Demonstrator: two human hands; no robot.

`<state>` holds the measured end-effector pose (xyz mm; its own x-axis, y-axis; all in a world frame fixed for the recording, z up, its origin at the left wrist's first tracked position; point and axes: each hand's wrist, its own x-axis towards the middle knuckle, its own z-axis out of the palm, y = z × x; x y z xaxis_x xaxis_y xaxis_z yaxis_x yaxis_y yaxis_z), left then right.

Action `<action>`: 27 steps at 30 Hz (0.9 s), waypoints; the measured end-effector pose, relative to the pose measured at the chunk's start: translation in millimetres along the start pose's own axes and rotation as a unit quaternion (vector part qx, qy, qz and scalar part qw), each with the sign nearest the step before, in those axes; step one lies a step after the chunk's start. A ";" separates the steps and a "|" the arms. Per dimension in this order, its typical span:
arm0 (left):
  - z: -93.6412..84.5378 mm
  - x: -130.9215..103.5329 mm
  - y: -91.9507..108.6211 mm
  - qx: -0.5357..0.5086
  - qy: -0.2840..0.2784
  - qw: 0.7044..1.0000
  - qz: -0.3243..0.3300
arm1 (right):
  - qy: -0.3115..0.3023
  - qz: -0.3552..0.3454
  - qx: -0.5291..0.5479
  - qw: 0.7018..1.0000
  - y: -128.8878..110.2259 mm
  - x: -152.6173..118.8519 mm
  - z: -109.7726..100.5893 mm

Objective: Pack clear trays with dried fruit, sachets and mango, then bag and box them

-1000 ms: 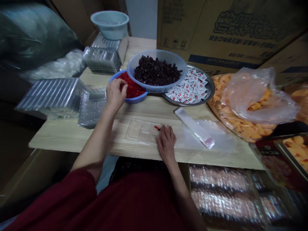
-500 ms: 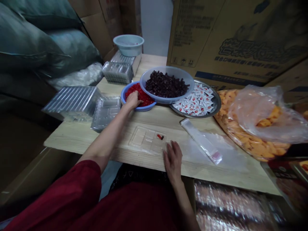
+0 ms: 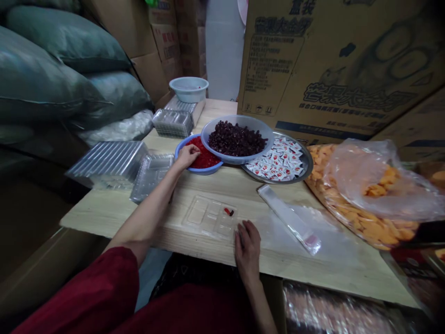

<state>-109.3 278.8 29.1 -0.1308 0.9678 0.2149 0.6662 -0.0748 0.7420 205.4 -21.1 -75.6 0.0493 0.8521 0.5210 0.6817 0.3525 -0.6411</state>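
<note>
My left hand [image 3: 188, 156] is over the near-left part of a blue bowl [image 3: 205, 171] of small red candies [image 3: 207, 159]. Its fingers are pinched together, and whatever is between them is hidden. A clear plastic compartment tray [image 3: 211, 216] lies flat in front of me. One red and one dark piece [image 3: 228, 211] sit in its upper right compartment. Beside the tray's right edge, my right hand [image 3: 248, 246] rests on the table, open, with fingers loosely bent and nothing visible in them. A pale bowl [image 3: 269, 147] of dark purple candies [image 3: 239, 138] overlaps the blue bowl.
Small white sachets [image 3: 280, 160] fill a metal tray [image 3: 307, 169]. Plastic sleeves [image 3: 290, 218] lie right of centre. A bag of orange pieces [image 3: 361, 204] covers the right side. Stacked clear trays [image 3: 107, 162] stand left, with a light blue bowl [image 3: 189, 93] behind.
My left hand has drawn back slightly from the red candies, its fingers now pinched. My right hand stays beside the tray. The camera view has tilted up.
</note>
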 end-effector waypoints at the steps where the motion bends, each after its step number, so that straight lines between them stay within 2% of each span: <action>1: -1.7 -0.8 1.0 -0.005 0.014 1.000 0.000 | 0.002 0.000 0.002 1.000 -0.3 0.2 -0.1; 4: -14.2 -5.5 18.4 -0.024 0.120 0.992 0.012 | 0.012 0.004 0.009 1.000 -0.9 0.8 0.5; 6: -24.3 -8.6 43.1 -0.031 0.185 0.981 0.053 | 0.016 0.007 0.013 1.000 -0.9 1.0 1.3; 7: -27.7 -8.8 58.3 -0.027 0.189 0.978 0.084 | 0.017 0.008 0.015 1.000 -0.8 1.1 1.7; 9: -28.2 -4.3 89.1 0.004 0.123 0.980 0.154 | 0.022 0.013 0.023 0.999 -0.9 1.4 2.0; 11: -19.1 8.7 114.0 0.066 -0.003 0.978 0.200 | 0.026 0.020 0.033 0.999 -1.6 2.0 1.4; 14: 4.4 38.6 130.7 0.174 -0.183 0.953 0.166 | 0.026 0.032 0.045 0.998 -4.0 3.3 -1.1; 16: 17.2 54.3 130.9 0.206 -0.230 0.943 0.128 | 0.022 0.036 0.052 0.998 -6.2 4.4 -3.4; 18: 21.7 56.6 129.5 0.189 -0.202 0.953 0.122 | 0.017 0.040 0.056 0.997 -8.1 5.6 -5.4; 20: 16.5 39.3 131.7 0.135 -0.113 0.975 0.139 | 0.013 0.044 0.056 0.997 -9.2 6.6 -7.1; 22: 5.0 1.4 137.8 0.067 -0.021 0.985 0.158 | 0.010 0.049 0.055 0.997 -9.5 7.2 -8.3; 23: -0.7 -24.1 141.1 0.041 -0.002 0.986 0.164 | 0.007 0.050 0.055 0.997 -9.6 7.5 -8.8; 25: -6.4 -82.0 143.3 0.004 -0.044 0.983 0.177 | 0.004 0.050 0.057 0.997 -9.6 7.9 -9.8; 27: 0.2 -138.6 135.5 -0.027 -0.169 0.963 0.206 | 0.000 0.049 0.056 0.997 -9.7 8.1 -10.4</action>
<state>-0.8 134.6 99.8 0.3899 0.8752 0.2864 0.5701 -0.4737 0.6713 206.8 -21.6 -59.3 0.1119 0.8850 0.4520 0.5874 0.3080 -0.7484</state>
